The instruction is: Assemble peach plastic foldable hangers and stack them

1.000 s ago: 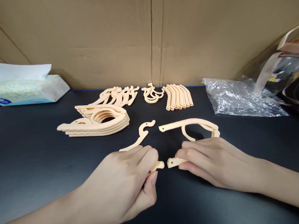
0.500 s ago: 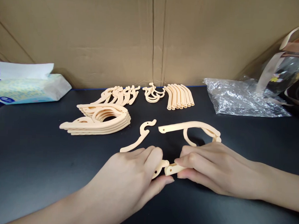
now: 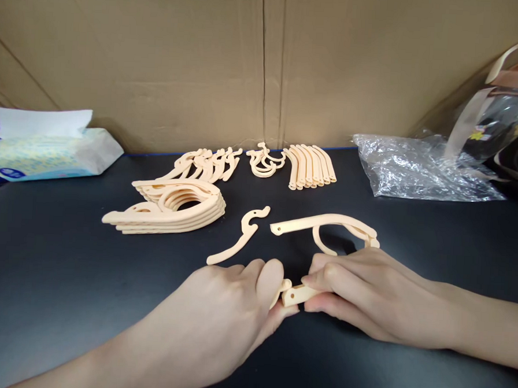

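My left hand (image 3: pixel 222 316) is closed round a cream plastic notched hanger arm (image 3: pixel 286 286); only its rounded tip shows past the fingers. My right hand (image 3: pixel 375 295) pinches a channelled hanger arm (image 3: pixel 296 296), with a small hole near its exposed end. The two ends meet or nearly meet between my hands; whether they interlock I cannot tell. Just beyond my left knuckles lies a loose notched hanger arm (image 3: pixel 233 247). A partly joined hanger (image 3: pixel 322 220) with a curved hook rests behind my right hand, which covers part of it.
Folded hangers are stacked (image 3: pixel 171 217) on the black table at left. Behind them lie notched arms (image 3: pixel 215 165), hooks (image 3: pixel 262 170) and a row of channelled arms (image 3: pixel 310 166). A tissue pack (image 3: pixel 56 154), crinkled plastic bag (image 3: pixel 416 170) and clear handbag (image 3: pixel 475 124) flank these before a cardboard wall (image 3: pixel 183 62).
The notched arm's end has turned and shows less beside my left fingers. The channelled arm in my right hand has shifted slightly left. The partly joined hanger has also slid a little left.
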Demonstrator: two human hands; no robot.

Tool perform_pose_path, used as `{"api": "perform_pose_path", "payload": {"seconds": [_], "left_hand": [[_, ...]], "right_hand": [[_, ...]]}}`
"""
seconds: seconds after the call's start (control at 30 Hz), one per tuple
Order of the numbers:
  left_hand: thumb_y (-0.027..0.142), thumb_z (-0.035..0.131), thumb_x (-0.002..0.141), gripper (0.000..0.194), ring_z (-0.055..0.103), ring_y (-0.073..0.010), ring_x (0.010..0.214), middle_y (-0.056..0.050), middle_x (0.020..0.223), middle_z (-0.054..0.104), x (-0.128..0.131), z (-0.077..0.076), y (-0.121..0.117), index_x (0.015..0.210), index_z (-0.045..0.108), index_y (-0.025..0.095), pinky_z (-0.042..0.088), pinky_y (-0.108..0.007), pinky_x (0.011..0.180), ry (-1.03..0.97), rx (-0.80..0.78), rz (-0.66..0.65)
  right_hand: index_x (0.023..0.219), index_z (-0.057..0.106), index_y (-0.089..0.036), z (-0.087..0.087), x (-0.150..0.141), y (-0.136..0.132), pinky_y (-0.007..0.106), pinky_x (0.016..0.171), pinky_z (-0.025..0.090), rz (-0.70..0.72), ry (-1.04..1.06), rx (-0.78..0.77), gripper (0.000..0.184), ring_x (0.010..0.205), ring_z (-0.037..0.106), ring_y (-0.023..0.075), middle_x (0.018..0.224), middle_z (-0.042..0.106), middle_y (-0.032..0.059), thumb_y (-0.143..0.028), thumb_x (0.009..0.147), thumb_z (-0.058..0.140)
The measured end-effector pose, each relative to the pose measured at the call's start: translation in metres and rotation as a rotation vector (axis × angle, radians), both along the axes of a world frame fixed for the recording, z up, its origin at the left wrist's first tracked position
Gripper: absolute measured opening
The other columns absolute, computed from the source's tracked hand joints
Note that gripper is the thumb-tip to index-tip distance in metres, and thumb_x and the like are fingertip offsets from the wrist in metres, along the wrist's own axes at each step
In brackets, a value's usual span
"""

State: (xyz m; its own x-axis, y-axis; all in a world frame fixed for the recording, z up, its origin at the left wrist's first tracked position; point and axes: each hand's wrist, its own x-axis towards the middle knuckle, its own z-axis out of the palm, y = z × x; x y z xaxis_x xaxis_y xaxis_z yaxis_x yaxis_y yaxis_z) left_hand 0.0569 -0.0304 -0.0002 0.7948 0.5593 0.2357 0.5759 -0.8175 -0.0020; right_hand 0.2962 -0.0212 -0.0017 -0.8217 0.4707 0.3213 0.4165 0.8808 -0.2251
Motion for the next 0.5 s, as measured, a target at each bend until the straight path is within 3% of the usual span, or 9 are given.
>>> {"api": "perform_pose_path", "payload": {"seconds": [0.1, 0.3, 0.5], "left_hand": [[0.015, 0.023, 0.104, 0.024, 0.051, -0.0132, 0.038, 0.009, 0.060, 0.046, -0.002, -0.003, 0.001, 0.083, 0.027, 0.026, 0.027, -0.027, 0.038, -0.003, -0.013, -0.015], [0.011, 0.027, 0.102, 0.026, 0.046, -0.0130, 0.038, 0.009, 0.061, 0.042, -0.002, -0.003, 0.002, 0.081, 0.029, 0.026, 0.022, -0.030, 0.038, -0.010, 0.003, -0.049], [0.007, 0.047, 0.085, 0.022, 0.047, -0.0149, 0.037, 0.006, 0.059, 0.045, 0.002, 0.006, -0.005, 0.074, 0.039, 0.025, 0.020, -0.033, 0.035, 0.144, 0.165, -0.059]], "right_hand": [[0.090, 0.055, -0.016, -0.001, -0.001, 0.001, 0.024, 0.049, 0.035, -0.012, 0.003, -0.011, 0.036, 0.054, 0.044, 0.0091, 0.074, 0.055, -0.0032, -0.029, 0.110, 0.028], [0.088, 0.052, -0.018, -0.001, -0.001, 0.000, 0.024, 0.048, 0.033, -0.018, 0.011, -0.016, 0.033, 0.053, 0.043, 0.0095, 0.072, 0.054, -0.0035, -0.028, 0.109, 0.029], [0.089, 0.052, -0.018, 0.001, 0.000, -0.002, 0.024, 0.048, 0.032, -0.023, -0.031, -0.053, 0.033, 0.052, 0.045, 0.0100, 0.072, 0.056, -0.0031, -0.029, 0.109, 0.028]]}}
